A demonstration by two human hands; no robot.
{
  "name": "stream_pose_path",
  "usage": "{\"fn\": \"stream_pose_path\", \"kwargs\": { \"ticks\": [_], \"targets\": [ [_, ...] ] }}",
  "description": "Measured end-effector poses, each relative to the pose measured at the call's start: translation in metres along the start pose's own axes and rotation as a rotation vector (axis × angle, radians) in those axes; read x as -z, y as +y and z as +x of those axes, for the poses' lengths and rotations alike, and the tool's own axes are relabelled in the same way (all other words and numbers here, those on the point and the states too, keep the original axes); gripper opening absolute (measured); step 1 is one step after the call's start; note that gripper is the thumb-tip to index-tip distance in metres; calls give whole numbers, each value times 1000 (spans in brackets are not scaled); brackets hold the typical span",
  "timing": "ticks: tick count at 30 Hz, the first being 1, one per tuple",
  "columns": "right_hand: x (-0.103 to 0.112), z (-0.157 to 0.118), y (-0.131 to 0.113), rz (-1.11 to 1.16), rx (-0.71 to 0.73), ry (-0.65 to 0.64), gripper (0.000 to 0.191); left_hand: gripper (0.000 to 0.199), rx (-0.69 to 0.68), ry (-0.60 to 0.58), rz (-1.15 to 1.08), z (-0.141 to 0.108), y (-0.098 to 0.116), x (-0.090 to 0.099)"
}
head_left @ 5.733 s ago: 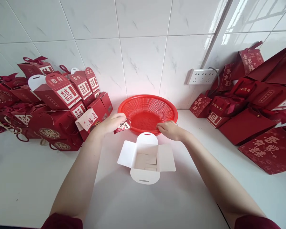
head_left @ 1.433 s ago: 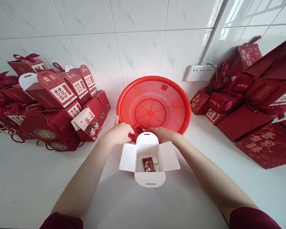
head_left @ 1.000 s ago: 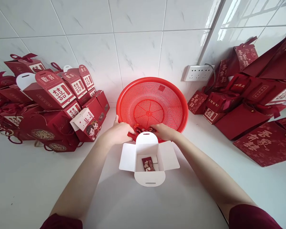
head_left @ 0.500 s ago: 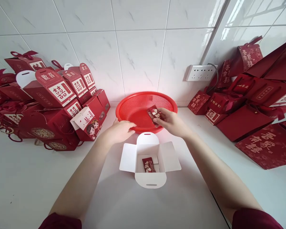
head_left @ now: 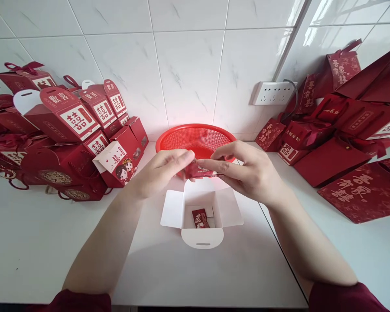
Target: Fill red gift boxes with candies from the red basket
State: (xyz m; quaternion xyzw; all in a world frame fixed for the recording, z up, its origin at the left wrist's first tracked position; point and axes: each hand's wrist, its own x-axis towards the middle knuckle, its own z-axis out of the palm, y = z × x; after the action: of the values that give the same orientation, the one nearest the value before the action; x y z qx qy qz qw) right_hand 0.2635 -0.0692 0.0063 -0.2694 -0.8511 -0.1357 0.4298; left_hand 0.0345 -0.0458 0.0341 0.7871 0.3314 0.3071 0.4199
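Between my two hands is a small red printed packet [head_left: 199, 170], raised above the back flap of an open white-lined box [head_left: 202, 239]. My left hand [head_left: 160, 170] pinches the packet's left end between thumb and fingers. My right hand [head_left: 247, 169] grips its right side, fingers laid across the top. Inside the box lies another red packet [head_left: 200, 218], and the box's flaps are folded outward. Right behind my hands stands a red plastic mesh basket [head_left: 195, 134]; my hands hide its front part.
Stacked red gift boxes [head_left: 68, 125] with white labels crowd the left side. More red boxes and bags [head_left: 344, 138] are piled on the right. A white power strip [head_left: 274, 93] is fixed to the tiled wall [head_left: 188, 65] behind the white table [head_left: 195, 277].
My right hand has brought the packet from over the basket toward me and higher. My left hand has risen from the basket's front edge and now holds the packet's other end.
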Motion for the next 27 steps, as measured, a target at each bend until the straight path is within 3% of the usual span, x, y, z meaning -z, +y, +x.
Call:
{"fn": "stream_pose_path", "kwargs": {
  "ticks": [3, 7, 11, 14, 18, 22, 24, 27],
  "targets": [
    [-1, -3, -2, -115, 40, 28, 29, 28, 4, 23, -9, -3, 6, -2],
    [1, -4, -1, -119, -86, 96, 32, 27, -27, 112, 56, -4, 7, 3],
    [-15, -6, 19, -105, -326, 127, 37, 29, 12, 220, 271, 7, -24, 13],
    [-39, -13, 45, -120, -512, -64, 35, 33, 112, 130, 448, 23, -63, 21],
    [-61, -24, 71, -86, -616, -532, 33, 36, 135, -97, 627, 35, -94, 31],
    [-64, -26, 72, -111, -546, -812, 41, 30, 186, -363, 531, 32, -90, 37],
    [-64, -25, 68, -141, -488, -872, 39, 30, 234, -469, 488, 30, -85, 37],
    [-66, -23, 66, -139, -496, -896, 36, 25, 222, -536, 509, 31, -82, 34]
  ]
}}
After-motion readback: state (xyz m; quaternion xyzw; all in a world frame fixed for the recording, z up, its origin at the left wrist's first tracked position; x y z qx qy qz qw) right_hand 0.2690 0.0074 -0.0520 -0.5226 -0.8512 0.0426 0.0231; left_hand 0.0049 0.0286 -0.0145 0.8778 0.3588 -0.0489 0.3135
